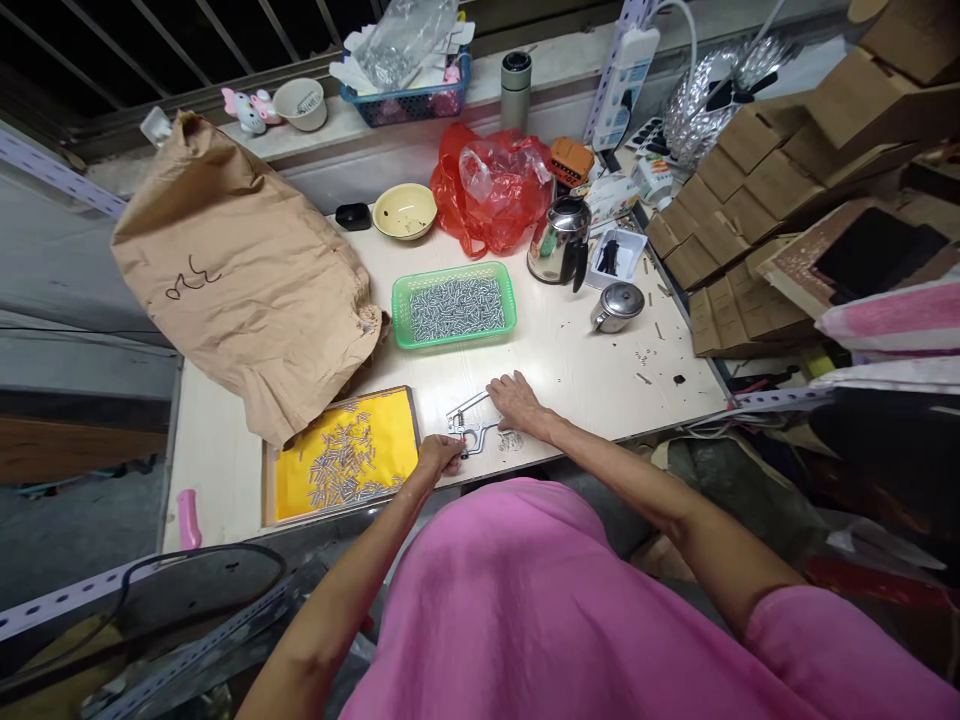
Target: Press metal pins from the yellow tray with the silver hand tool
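A small metal hand press tool lies near the front edge of the white table. My left hand is closed at the tool's near end, fingers pinched on something I cannot make out. My right hand lies on the tool's handle, fingers pressed down over it. A few small metal pieces lie just beside the right wrist. To the left, a yellow tray holds several loose metal pins. Behind the tool, a green basket is full of the same pins.
A big brown paper sack leans at the left. A steel kettle, its lid, a yellow bowl and a red plastic bag stand at the back. Stacked cardboard boxes fill the right side.
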The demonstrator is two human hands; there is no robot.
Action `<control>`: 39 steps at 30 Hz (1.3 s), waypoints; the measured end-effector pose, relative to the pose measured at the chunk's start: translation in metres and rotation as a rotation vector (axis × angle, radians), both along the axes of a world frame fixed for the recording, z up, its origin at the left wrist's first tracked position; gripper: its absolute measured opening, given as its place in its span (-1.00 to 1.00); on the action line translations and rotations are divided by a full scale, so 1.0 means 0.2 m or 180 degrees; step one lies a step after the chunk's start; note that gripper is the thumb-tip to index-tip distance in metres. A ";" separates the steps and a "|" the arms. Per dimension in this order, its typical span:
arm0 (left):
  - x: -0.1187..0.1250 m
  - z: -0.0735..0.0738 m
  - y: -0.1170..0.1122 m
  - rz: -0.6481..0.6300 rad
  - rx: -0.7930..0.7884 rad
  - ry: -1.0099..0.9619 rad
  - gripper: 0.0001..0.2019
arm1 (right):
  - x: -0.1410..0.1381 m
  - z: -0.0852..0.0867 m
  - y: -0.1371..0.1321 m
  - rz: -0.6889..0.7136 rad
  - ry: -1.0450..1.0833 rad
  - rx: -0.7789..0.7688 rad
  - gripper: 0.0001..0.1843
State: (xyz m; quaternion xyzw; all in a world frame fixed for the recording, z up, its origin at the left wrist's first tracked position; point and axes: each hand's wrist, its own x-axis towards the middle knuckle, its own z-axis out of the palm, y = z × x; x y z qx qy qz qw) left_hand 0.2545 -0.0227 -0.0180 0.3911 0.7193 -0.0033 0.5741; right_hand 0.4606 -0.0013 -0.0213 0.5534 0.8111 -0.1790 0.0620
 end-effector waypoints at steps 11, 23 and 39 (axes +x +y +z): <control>0.16 0.06 0.01 -0.2809 0.2694 0.0890 -0.71 | -0.01 -0.01 -0.07 0.0101 -0.0014 0.0165 -0.62; 0.29 -0.01 0.15 -0.3854 0.2399 0.1100 -0.80 | -0.04 -0.04 -0.06 0.0015 0.0002 0.0057 -0.69; 0.30 -0.04 0.19 -0.3802 0.2404 0.1047 -0.79 | -0.04 0.01 -0.01 -0.0031 -0.0164 -0.0115 -0.81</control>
